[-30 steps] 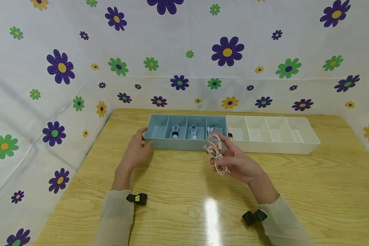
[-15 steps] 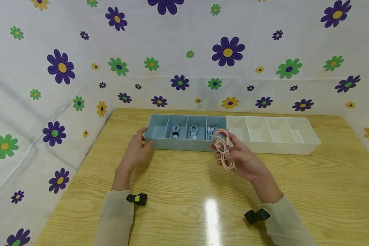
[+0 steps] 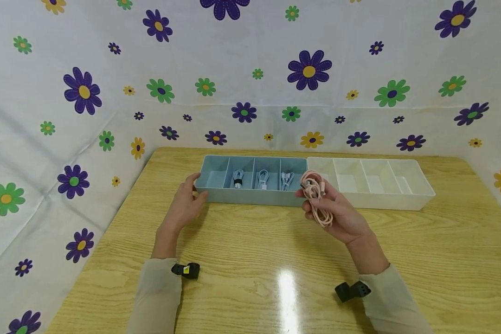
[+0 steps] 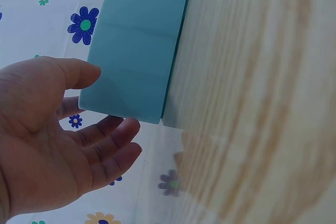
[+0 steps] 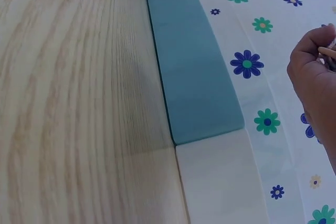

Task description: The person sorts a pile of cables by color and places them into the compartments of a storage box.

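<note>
My right hand (image 3: 342, 211) holds a coiled pink charging cable (image 3: 319, 197) in front of where the blue and white boxes meet. Its thumb lies across the loops, and a connector sticks up beside them. In the right wrist view only part of this hand (image 5: 317, 77) and a bit of cable show. My left hand (image 3: 183, 204) touches the left end of the blue divided box (image 3: 242, 196), thumb at the front wall, its other fingers loosely bent at the end. Three compartments hold bundled pale cables: one with a black strap (image 3: 238, 178), another (image 3: 263, 179), and a third (image 3: 286, 181).
To the right, a white divided box (image 3: 375, 200) adjoins the blue one. Its leftmost compartment is partly hidden by the right hand. Both boxes stand on a wooden table (image 3: 242, 260), before a flower-patterned cloth (image 3: 217, 51).
My right hand has moved to the right and slightly up with the pink cable, uncovering the blue box's rightmost compartment. The left hand and both boxes have stayed in place.
</note>
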`<state>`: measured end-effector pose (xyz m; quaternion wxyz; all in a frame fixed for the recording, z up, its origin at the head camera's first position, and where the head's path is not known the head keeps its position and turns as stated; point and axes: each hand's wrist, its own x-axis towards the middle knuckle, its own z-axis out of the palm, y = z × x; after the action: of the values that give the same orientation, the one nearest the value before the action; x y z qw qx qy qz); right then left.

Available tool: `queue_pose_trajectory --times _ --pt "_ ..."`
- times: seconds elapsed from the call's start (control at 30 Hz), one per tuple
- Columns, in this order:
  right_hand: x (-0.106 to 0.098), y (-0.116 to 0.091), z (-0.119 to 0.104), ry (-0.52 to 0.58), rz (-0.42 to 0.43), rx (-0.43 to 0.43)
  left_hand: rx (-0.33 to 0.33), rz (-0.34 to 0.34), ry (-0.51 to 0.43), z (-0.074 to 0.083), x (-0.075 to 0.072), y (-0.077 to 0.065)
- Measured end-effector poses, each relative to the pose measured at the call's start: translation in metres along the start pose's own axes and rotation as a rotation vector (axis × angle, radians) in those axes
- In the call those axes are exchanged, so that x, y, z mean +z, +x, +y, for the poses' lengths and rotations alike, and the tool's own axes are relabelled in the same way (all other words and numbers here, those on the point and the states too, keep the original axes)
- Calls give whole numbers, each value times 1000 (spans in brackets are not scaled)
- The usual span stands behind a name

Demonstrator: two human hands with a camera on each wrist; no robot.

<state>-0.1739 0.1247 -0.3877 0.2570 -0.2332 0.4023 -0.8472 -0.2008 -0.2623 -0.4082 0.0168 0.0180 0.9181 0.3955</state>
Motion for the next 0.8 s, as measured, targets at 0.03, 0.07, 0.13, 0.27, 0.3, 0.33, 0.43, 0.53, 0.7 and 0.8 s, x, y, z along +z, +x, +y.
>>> queue_pose_trajectory --times 0.03,0.07,0.13,0.27,0.3,0.33,0.43,0.53,0.7,0.8 --pt "-1 0 -1 -11 6 1 -1 0 -2 0 0 0" --pt "-1 0 -1 -23 15 4 -2 1 -2 0 0 0" --pt "-2 -1 -3 -46 33 17 -1 3 0 0 0 0" --pt "-3 -1 -5 -88 80 67 -1 8 4 -1 1 0" --pt "-4 -1 -6 -102 91 80 0 8 4 -1 1 0" --pt "-4 -2 -6 -123 102 90 0 8 4 -1 1 0" --pt "-6 -2 -7 -190 145 116 1 7 6 -1 1 -1" --pt "-7 -3 -8 -240 180 130 5 8 7 0 1 -1" --pt "-7 -3 -10 -239 209 147 10 9 7 1 0 -2" --pt "-7 -5 -12 -224 206 159 11 8 12 1 0 -2"
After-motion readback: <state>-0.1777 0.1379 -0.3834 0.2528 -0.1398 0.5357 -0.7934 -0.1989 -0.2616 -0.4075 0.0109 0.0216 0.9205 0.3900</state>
